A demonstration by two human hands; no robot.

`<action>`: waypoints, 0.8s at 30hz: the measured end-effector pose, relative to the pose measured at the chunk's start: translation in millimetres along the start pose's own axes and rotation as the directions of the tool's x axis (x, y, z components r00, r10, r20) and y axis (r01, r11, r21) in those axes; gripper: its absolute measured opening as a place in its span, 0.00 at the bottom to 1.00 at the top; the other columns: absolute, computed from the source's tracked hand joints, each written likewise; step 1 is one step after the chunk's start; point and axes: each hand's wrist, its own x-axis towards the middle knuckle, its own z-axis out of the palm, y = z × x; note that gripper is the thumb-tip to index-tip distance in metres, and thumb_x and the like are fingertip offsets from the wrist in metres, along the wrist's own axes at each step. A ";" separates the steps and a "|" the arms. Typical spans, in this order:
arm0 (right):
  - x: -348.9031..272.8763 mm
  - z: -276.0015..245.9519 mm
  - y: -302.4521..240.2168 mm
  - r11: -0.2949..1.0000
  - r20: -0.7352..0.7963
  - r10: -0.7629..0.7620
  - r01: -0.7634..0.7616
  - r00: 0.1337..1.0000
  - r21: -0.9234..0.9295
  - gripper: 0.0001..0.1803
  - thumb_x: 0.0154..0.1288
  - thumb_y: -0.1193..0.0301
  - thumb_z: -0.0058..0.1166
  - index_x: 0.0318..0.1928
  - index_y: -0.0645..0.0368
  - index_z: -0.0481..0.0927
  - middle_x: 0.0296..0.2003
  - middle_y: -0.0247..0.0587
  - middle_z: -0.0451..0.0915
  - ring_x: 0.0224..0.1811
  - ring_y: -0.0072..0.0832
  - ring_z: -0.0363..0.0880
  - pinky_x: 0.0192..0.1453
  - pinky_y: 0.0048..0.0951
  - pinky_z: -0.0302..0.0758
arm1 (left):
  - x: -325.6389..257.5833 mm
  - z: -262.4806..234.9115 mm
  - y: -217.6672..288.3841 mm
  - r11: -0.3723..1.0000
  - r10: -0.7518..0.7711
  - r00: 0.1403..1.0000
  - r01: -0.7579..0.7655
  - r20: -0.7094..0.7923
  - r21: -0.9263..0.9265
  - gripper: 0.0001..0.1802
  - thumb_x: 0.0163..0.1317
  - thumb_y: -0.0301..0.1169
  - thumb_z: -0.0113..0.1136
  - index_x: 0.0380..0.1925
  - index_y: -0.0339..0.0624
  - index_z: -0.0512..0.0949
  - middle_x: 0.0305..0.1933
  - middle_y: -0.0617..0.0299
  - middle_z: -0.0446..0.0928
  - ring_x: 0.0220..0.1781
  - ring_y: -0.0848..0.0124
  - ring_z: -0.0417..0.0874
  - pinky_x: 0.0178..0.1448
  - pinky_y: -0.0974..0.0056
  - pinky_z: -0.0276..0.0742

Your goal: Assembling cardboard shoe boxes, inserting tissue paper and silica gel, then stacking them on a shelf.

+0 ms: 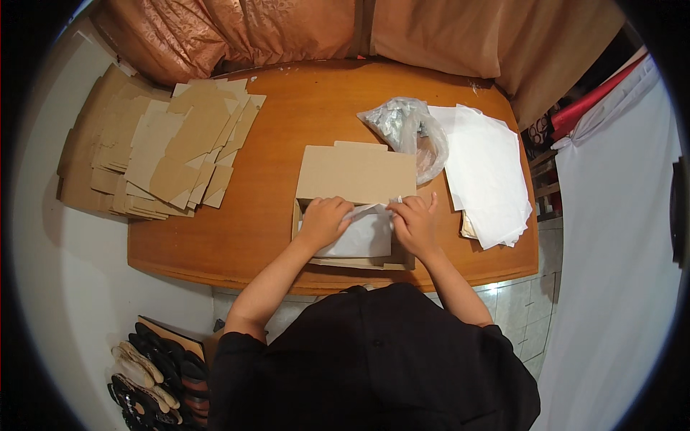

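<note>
In front of me on the table, a brown cardboard box (356, 170) stands with its lid raised at the far side. White paper (359, 238) lies inside it, and whatever may be under the paper is hidden. My left hand (327, 221) is at the box's left part, its fingers closed on the paper's edge. On the right, my right hand (415, 224) pinches the raised far corner of the same paper, with one finger sticking up. Between the two hands the paper's far edge is lifted and creased.
Flattened cardboard pieces (176, 147) are piled at the table's left. Behind the box sits a clear plastic bag (410, 126) with small silvery packets. A stack of white sheets (489, 172) lies at right. Several shoes (154, 373) stand at lower left, below the wooden table (208, 244).
</note>
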 end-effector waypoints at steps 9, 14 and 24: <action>21.7 39.6 -23.3 0.949 -0.124 0.091 -0.124 0.988 -0.291 0.34 0.43 0.56 0.65 0.51 0.53 0.69 0.48 0.36 0.68 0.59 0.34 0.63 0.60 0.72 0.31 | 15.1 -2.1 1.4 0.994 -0.048 0.990 0.061 -0.133 0.092 0.06 0.51 0.36 0.62 0.25 0.48 0.77 0.27 0.64 0.75 0.33 0.65 0.76 0.39 0.60 0.64; 26.3 40.9 -10.4 0.934 -0.105 -0.039 -0.001 0.994 -0.357 0.29 0.42 0.60 0.66 0.47 0.49 0.70 0.45 0.31 0.70 0.57 0.30 0.65 0.63 0.66 0.29 | 10.5 -5.3 -2.5 0.986 -0.072 0.992 0.087 -0.103 0.143 0.07 0.51 0.37 0.61 0.24 0.47 0.78 0.27 0.64 0.74 0.34 0.65 0.75 0.40 0.59 0.63; 11.3 7.9 13.0 0.941 -0.002 -0.253 0.246 0.967 -0.234 0.09 0.50 0.69 0.59 0.35 0.45 0.81 0.35 0.25 0.75 0.50 0.24 0.71 0.61 0.55 0.41 | -3.7 -21.0 0.0 0.994 0.010 1.000 -0.009 -0.012 0.111 0.19 0.45 0.40 0.66 0.37 0.47 0.75 0.30 0.64 0.73 0.36 0.67 0.74 0.41 0.61 0.61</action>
